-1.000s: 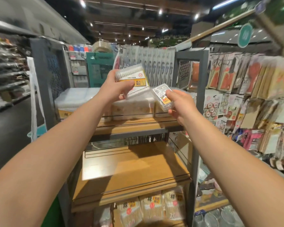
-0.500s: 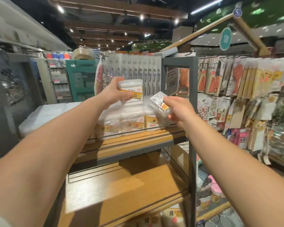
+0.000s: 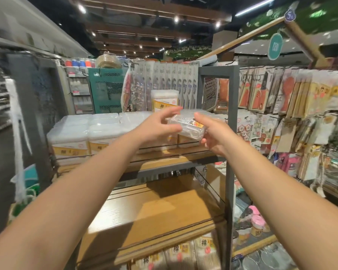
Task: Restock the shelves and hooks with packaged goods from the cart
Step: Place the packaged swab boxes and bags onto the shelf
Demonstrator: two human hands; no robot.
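One small clear case [image 3: 187,126] with a white, yellow and orange label sits tilted in front of the top shelf, held up in the air between two bare hands. The right hand [image 3: 216,136] cups it from beneath and from the right, forefinger laid along its upper edge; the left hand [image 3: 160,127] is spread, fingers loosely curved, at the case's left end, and whether they touch it cannot be told through the blur. Just behind the hands, one taller cotton-swab box [image 3: 165,100] stands alone on top of the row of swab boxes [image 3: 90,131] that fills the top shelf [image 3: 164,154]; about five box fronts show, the rest hidden by the arms. The middle shelf [image 3: 154,209] below shows bare wood across its width. Under it, three flat packets [image 3: 183,252] with a printed character lie side by side at the front edge. A grey upright post [image 3: 231,133] bounds the rack on the right, close beside the right wrist. Behind the boxes hangs a row of eight or so long grey cards [image 3: 172,82], and past the post, crowded hook displays [image 3: 291,98] of packaged goods run to the right.
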